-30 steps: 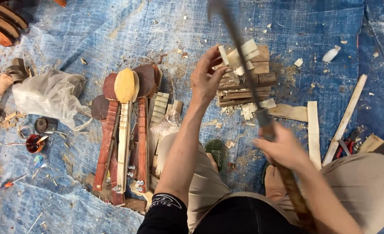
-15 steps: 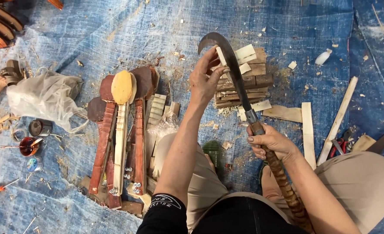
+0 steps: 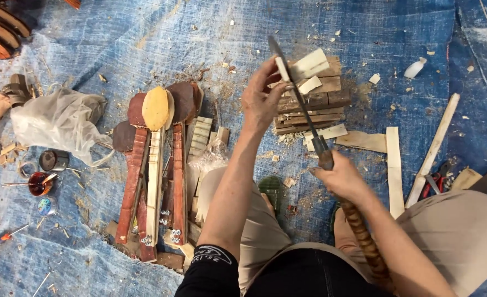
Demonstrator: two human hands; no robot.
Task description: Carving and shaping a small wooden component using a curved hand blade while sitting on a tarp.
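My left hand (image 3: pixel 261 99) has its grip clamped on a small pale wood piece (image 3: pixel 282 70), standing it on the stack of wooden blocks (image 3: pixel 312 104) on the blue tarp (image 3: pixel 144 38). My right hand (image 3: pixel 339 179) is closed tight around the handle of a long curved blade (image 3: pixel 295 96), whose edge lies against the pale piece just beside my left fingers (image 3: pixel 271 82). A second pale offcut (image 3: pixel 308 65) rests on top of the stack. To the left, carved instrument necks (image 3: pixel 155 165) lie side by side near a clear plastic bag (image 3: pixel 59 118). Flat wood strips (image 3: pixel 394 162) lie to the right.
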